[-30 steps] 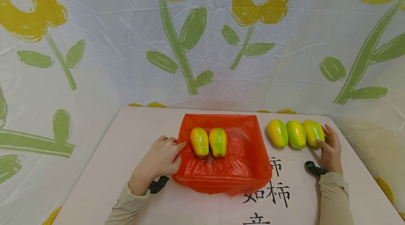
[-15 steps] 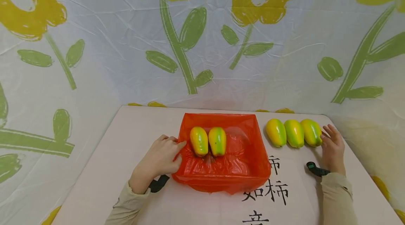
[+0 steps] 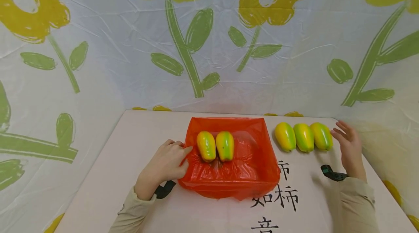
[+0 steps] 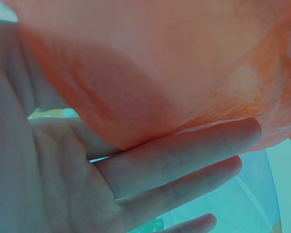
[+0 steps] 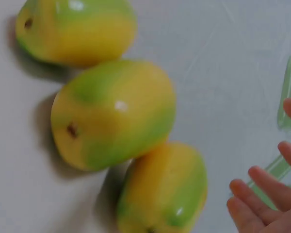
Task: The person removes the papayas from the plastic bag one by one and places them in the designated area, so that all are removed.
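Note:
My left hand (image 3: 168, 160) holds the left rim of an open red plastic bag (image 3: 229, 187) spread out like a box. In the left wrist view, several fingers (image 4: 184, 155) lie along the outside of the red plastic (image 4: 160, 87), which hides part of the hand. Two yellow-green papayas, a left one (image 3: 206, 146) and a right one (image 3: 224, 146), lie side by side inside the bag. My right hand (image 3: 351, 151) is beside the rightmost of three more papayas (image 3: 321, 136), fingers spread and holding nothing. A gap separates it from that fruit (image 5: 162, 189) in the right wrist view.
The other two papayas of the row, a middle one (image 3: 303, 137) and a left one (image 3: 285, 137), lie right of the bag. Black characters (image 3: 288, 198) mark the pale tabletop (image 3: 131, 145). Flower-print fabric (image 3: 137, 91) hangs behind and at the sides.
The right hand has let go of the rightmost papaya and drawn away to the right, its fingers opening. The left hand and the bag have stayed in place.

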`<action>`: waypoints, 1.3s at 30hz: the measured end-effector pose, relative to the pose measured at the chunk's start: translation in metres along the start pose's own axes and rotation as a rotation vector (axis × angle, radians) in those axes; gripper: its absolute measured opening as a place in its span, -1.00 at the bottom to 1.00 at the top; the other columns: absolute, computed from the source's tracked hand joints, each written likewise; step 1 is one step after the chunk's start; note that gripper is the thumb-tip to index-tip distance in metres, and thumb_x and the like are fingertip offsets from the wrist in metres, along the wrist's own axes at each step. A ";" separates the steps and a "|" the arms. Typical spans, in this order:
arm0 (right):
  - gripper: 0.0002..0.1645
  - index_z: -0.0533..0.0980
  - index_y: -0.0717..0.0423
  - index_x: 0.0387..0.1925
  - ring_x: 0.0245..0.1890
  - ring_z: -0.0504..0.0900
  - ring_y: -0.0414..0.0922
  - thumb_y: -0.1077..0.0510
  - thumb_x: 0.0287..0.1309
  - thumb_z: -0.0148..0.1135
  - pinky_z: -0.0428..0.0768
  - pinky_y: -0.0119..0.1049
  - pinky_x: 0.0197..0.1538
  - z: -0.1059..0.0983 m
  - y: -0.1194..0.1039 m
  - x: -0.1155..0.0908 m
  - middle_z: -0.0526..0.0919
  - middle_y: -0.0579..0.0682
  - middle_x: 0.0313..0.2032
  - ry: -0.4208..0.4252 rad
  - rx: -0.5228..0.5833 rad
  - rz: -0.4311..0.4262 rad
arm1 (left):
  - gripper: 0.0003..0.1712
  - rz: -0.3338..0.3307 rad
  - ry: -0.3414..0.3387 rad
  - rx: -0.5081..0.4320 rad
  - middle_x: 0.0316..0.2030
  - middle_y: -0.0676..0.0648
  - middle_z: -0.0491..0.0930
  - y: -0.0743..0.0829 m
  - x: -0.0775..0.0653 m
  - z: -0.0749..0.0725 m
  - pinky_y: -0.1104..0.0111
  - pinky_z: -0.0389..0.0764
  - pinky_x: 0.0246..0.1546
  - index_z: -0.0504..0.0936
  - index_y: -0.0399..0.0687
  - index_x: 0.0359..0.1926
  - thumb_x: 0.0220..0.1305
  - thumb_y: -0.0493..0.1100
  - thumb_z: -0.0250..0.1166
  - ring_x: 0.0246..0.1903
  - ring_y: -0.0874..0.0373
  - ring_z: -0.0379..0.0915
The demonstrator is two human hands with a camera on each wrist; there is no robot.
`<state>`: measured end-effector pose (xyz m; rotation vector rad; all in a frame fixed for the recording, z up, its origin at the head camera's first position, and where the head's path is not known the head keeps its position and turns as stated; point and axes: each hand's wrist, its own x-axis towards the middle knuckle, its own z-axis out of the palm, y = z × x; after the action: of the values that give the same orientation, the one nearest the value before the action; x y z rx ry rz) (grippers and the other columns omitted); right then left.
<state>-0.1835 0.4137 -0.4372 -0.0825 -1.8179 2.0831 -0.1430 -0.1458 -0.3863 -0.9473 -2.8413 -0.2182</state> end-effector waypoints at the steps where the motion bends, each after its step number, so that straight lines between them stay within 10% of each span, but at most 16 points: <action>1: -0.46 0.41 -0.08 0.28 0.03 0.47 -0.38 0.38 0.35 0.08 0.28 -0.60 0.24 0.003 -0.004 -0.001 0.45 -0.27 0.10 -0.007 -0.019 0.003 | -0.54 0.000 0.000 -0.001 -0.28 -0.13 0.74 0.000 0.000 0.000 0.03 0.48 0.02 0.71 -0.21 0.02 0.09 -0.16 0.20 -0.08 -0.06 0.59; 14: -0.36 0.24 0.03 0.45 0.25 0.36 -0.13 0.13 0.40 0.11 0.28 -0.73 0.14 0.056 -0.052 -0.011 0.32 -0.02 0.33 -0.204 -0.680 -0.166 | -0.53 -0.011 -0.014 -0.003 -0.26 -0.13 0.73 0.000 0.000 0.001 0.02 0.47 0.04 0.71 -0.20 0.03 0.10 -0.15 0.21 -0.08 -0.06 0.58; 28: -0.37 0.25 0.16 0.40 0.23 0.37 0.18 0.07 0.40 0.11 0.35 -0.67 0.05 0.129 -0.104 -0.026 0.35 0.18 0.32 -0.386 -0.766 -0.177 | -0.55 -0.003 -0.012 0.007 -0.27 -0.13 0.73 0.000 0.001 0.001 0.02 0.48 0.03 0.71 -0.20 0.02 0.11 -0.14 0.21 -0.08 -0.05 0.58; 35: -0.36 0.26 0.17 0.41 0.27 0.36 0.29 0.10 0.37 0.14 0.34 0.32 0.21 0.169 -0.118 -0.033 0.33 0.25 0.36 -0.512 -0.774 -0.188 | -0.55 -0.008 -0.014 0.006 -0.25 -0.13 0.73 0.001 0.001 0.000 0.02 0.47 0.04 0.71 -0.20 0.03 0.13 -0.14 0.20 -0.07 -0.05 0.57; 39: -0.36 0.30 0.18 0.38 0.26 0.39 0.24 0.14 0.33 0.21 0.31 0.27 0.26 0.189 -0.119 -0.036 0.36 0.24 0.33 -0.564 -0.789 -0.229 | -0.54 -0.009 -0.020 0.000 -0.24 -0.13 0.73 0.001 0.001 0.001 0.02 0.46 0.05 0.70 -0.19 0.04 0.13 -0.13 0.20 -0.07 -0.05 0.57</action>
<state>-0.1755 0.2356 -0.2983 0.5292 -2.7274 1.1897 -0.1431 -0.1438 -0.3868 -0.9422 -2.8639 -0.2103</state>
